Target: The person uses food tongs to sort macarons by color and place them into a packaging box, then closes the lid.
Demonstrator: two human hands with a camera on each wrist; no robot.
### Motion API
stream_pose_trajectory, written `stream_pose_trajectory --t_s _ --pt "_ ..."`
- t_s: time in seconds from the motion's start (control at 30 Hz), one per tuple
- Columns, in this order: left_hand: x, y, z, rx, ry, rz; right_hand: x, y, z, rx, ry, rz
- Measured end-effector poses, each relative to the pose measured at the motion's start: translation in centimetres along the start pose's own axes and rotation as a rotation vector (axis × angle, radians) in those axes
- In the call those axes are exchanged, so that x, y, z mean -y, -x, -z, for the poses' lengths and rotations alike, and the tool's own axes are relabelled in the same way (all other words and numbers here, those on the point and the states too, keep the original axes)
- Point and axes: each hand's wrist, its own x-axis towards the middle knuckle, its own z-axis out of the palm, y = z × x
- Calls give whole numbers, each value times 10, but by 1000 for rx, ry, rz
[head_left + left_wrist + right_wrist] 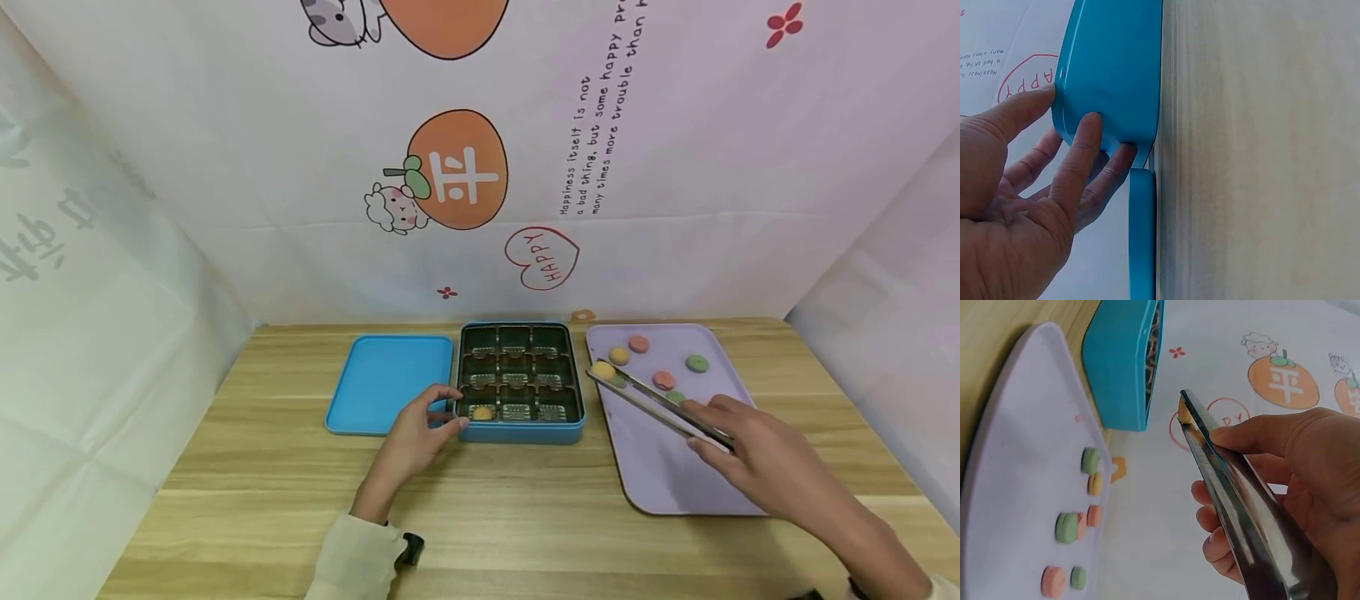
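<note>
The left hand [415,432], fingers spread, touches the near left corner of the blue box [521,432]. The right hand [776,454] pinches the metal tongs [651,402], whose tips grip a yellow macaron [603,370] above the left edge of the lilac tray [675,479]. A narrow strip of bench [517,517] separates tray from box; the blue lid [390,383] lies just left of the box. Wider bench stretches in front; printed cloth [315,250] rises close behind.
</note>
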Motion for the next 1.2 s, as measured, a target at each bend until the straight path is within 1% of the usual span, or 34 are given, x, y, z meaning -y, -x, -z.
stream_pose_trajectory --t_s 0.13,0.2,0.4,0.47,0.6,0.77,1.0,1.2 --pt "-1 1 0 0 1 -2 10 -11 -1 -9 5 32" --pt "-1 1 0 2 5 -1 15 -16 -2 0 7 42" --pt "-2 1 1 9 7 10 34 -35 -6 85 -24 26" --pt "-2 1 1 10 7 9 39 -41 -9 94 -31 26" --pt "-2 1 1 11 8 4 46 -50 -14 96 -56 51" --pt "-2 0 1 10 4 3 53 -61 -21 137 -81 68" --pt "-1 0 2 8 2 5 63 -78 -32 204 -128 53" --pt "-1 1 2 11 7 -2 71 -91 -40 257 -106 59"
